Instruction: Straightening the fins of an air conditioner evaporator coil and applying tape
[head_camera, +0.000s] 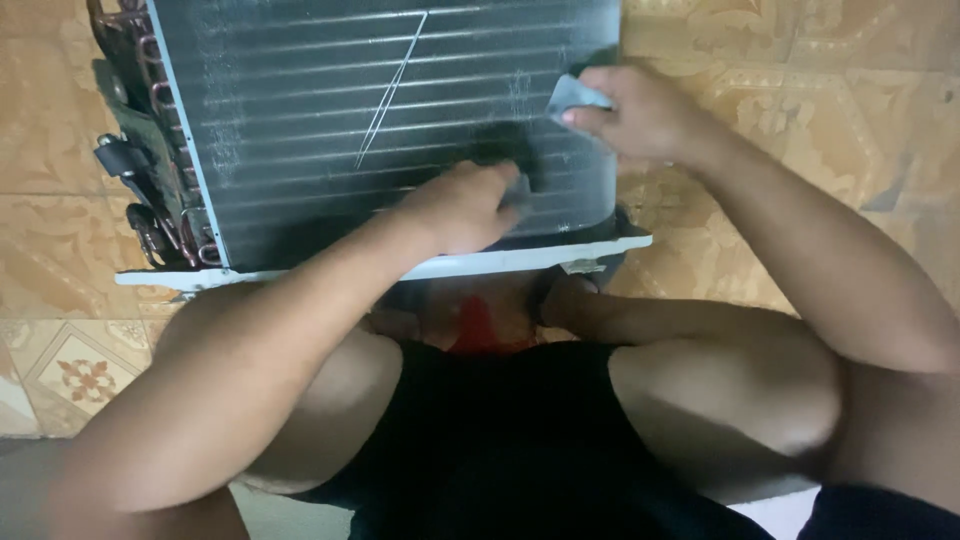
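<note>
A finned metal coil unit stands on the tiled floor in front of me, its dark ribbed face turned toward me. My left hand presses a small grey piece against the lower fins; what the piece is stays unclear. My right hand pinches a folded grey cloth at the coil's right edge. Copper tube bends run down the unit's left side. A white base rail lies along its bottom.
Patterned tan floor tiles surround the unit. My knees and black shorts fill the lower view, close to the rail. A red object shows between my legs under the unit.
</note>
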